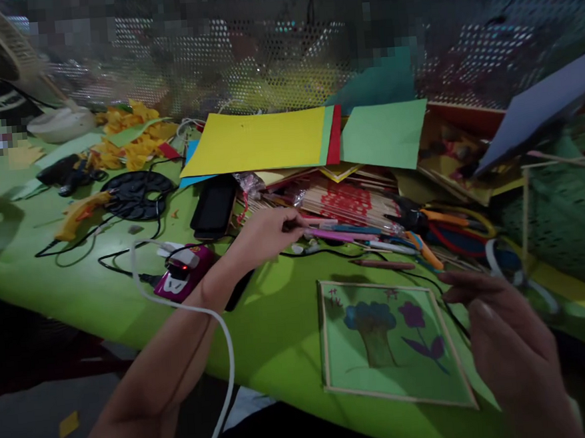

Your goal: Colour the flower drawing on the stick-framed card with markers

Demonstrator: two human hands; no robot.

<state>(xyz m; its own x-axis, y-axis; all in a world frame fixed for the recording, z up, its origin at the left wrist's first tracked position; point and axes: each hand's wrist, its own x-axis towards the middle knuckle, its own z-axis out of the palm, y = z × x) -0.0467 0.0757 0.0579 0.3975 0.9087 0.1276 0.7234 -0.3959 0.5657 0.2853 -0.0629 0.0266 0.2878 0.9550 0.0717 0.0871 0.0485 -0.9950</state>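
My left hand (268,234) reaches over the table to a pile of pens, thumb and fingers drawn together at the end of a pink pen (323,222). Beside it lie a blue pen (356,229) and a purple pen (341,235). My right hand (514,347) hovers by the right edge of a framed picture (344,349), fingers apart and nothing in them. The picture is green, edged with thin sticks, and shows a blue-topped tree and a purple flower. A brown pencil (383,265) lies just above it.
Yellow card (262,141) and green card (384,136) lie over bundled sticks (346,198). A purple power strip (180,287) with a white cable stands beside my left forearm. Farther left are a phone (214,208), a yellow glue gun (79,217) and a fan (0,46).
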